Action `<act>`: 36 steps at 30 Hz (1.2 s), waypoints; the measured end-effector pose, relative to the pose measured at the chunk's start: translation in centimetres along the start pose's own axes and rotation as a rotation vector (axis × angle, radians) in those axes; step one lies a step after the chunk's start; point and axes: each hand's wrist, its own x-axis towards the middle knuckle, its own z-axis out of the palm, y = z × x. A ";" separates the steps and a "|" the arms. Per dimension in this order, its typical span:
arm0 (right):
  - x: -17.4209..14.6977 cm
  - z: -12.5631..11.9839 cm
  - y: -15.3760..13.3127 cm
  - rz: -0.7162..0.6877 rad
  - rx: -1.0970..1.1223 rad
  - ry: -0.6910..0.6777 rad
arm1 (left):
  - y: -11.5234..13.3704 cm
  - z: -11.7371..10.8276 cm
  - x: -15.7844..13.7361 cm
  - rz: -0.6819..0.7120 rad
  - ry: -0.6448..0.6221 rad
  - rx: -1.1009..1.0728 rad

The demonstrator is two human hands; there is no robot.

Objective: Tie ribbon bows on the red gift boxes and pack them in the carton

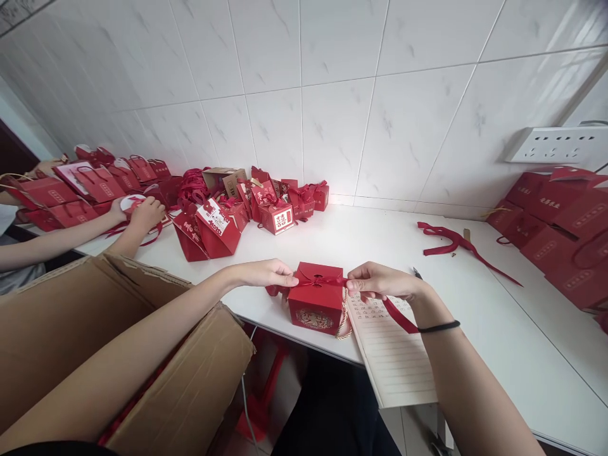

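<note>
A red gift box (pixel 313 305) with a gold round pattern on its front stands at the table's front edge. Across its top runs a red ribbon (pixel 323 280), crossed over at the middle. My left hand (pixel 268 273) pinches one side of the ribbon at the box's left edge. On the right, my right hand (pixel 380 280) grips the other side, and a loose ribbon tail (pixel 399 315) hangs below it. Twisted cream cord (pixel 345 323) lies down the box's right side. Under my right hand and wrist is a lined notebook (pixel 396 361) with handwriting.
An open cardboard box (pixel 190 380) stands at the left front. Red boxes (pixel 209 228) sit behind, near several red bags (pixel 102 183) and a co-worker's hands (pixel 142 212). Ribbon scraps (pixel 451 240), a pen (pixel 417 273) and stacked red bags (pixel 560 221) lie right.
</note>
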 end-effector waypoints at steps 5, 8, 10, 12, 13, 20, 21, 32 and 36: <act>-0.1 0.4 -0.3 -0.136 0.142 -0.003 | -0.4 0.1 0.1 0.039 -0.027 -0.044; 0.0 0.5 -0.6 -0.202 0.195 0.032 | -0.7 0.1 0.1 0.073 -0.048 -0.072; 0.0 0.7 -0.8 -0.238 0.199 0.079 | -0.8 0.2 0.1 0.090 -0.090 -0.090; 0.1 0.9 -1.1 -0.277 0.193 0.131 | -0.7 0.4 0.1 0.105 -0.139 -0.128; 0.1 1.0 -1.1 -0.296 0.188 0.157 | -0.7 0.5 0.1 0.111 -0.151 -0.150; 0.5 1.9 -1.1 -0.398 0.283 0.221 | -0.4 1.0 0.4 0.093 -0.113 -0.170; 0.5 2.1 -1.0 -0.413 0.299 0.218 | -0.3 1.0 0.4 0.086 -0.097 -0.165; 2.5 3.1 -2.0 -0.361 0.083 0.309 | -0.6 1.1 0.7 0.110 -0.038 -0.048; 3.1 2.9 -2.8 -0.349 -0.007 0.327 | -0.7 1.1 0.7 0.119 -0.035 0.020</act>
